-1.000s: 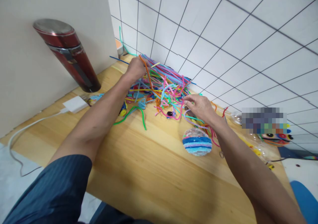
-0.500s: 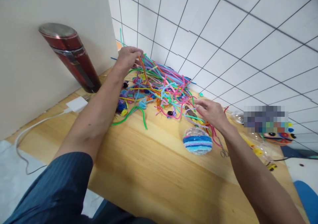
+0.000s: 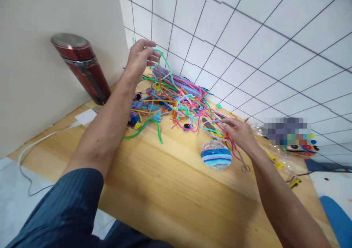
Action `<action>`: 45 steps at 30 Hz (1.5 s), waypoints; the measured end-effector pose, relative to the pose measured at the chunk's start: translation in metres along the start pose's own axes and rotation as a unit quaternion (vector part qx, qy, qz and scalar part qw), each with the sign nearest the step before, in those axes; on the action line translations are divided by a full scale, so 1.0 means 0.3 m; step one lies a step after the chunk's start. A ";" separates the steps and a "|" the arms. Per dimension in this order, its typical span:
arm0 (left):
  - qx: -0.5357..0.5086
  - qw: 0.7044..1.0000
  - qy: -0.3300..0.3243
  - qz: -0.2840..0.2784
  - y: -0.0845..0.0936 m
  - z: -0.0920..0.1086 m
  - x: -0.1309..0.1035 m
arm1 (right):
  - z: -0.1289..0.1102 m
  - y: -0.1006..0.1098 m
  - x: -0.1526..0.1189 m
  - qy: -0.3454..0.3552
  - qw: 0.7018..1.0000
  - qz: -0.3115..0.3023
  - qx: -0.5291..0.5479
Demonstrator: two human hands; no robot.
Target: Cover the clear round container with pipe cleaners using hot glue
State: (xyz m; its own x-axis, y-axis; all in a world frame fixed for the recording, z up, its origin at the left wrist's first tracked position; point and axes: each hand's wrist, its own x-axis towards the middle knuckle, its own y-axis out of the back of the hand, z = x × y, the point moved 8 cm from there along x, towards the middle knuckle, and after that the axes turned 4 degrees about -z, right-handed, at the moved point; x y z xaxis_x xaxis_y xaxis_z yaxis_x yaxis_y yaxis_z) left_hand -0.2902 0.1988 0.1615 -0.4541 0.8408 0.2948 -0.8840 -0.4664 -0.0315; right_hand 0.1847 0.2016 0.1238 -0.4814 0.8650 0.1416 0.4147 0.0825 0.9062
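My left hand [image 3: 143, 55] is raised over the far left of the pile, its thumb and fingers pinching a green pipe cleaner [image 3: 168, 65] that bends down into the heap. Below it lies a bundle of purple and pink pipe cleaners [image 3: 183, 82], with loose, tangled ones in many colours in front. My right hand [image 3: 238, 131] is at the pile's right end, fingers pinched together beside a lilac pipe cleaner loop [image 3: 204, 128]; what they hold is not clear. Just left of that wrist sits a ball wrapped in blue and white stripes [image 3: 216, 155]. Scissors [image 3: 244, 166] lie close by.
A dark red flask [image 3: 82, 68] stands at the left wall, near a white adapter [image 3: 85, 117] with its cable. White tiled panelling [image 3: 220, 32] rises behind the wooden table [image 3: 170, 189]. Clear plastic packaging and a colourful decorated object [image 3: 302, 151] lie at the right.
My left hand has risen from the bundle, drawing the green pipe cleaner up; the orange one is out of its fingers. My right hand has shifted slightly lower. The view has turned a little.
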 end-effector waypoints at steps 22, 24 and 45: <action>-0.180 0.983 -0.027 0.008 -0.017 0.190 -0.078 | -0.137 0.036 0.054 0.052 0.998 0.020 0.015; -0.191 0.981 -0.017 -0.019 -0.066 0.196 -0.098 | -0.184 0.045 0.080 0.064 0.997 0.033 0.020; 0.241 0.935 -0.029 -0.257 -0.378 0.050 -0.209 | -0.063 0.172 0.060 -0.027 0.986 0.159 -0.044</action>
State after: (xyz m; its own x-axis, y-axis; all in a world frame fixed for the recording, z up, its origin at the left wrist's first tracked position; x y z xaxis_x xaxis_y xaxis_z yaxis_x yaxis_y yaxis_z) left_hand -0.1598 0.1949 0.1608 0.0366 0.9784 0.2035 -0.8247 -0.0854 0.5591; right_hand 0.1830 0.2121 0.1806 -0.2940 0.8658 0.4049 0.4691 -0.2384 0.8504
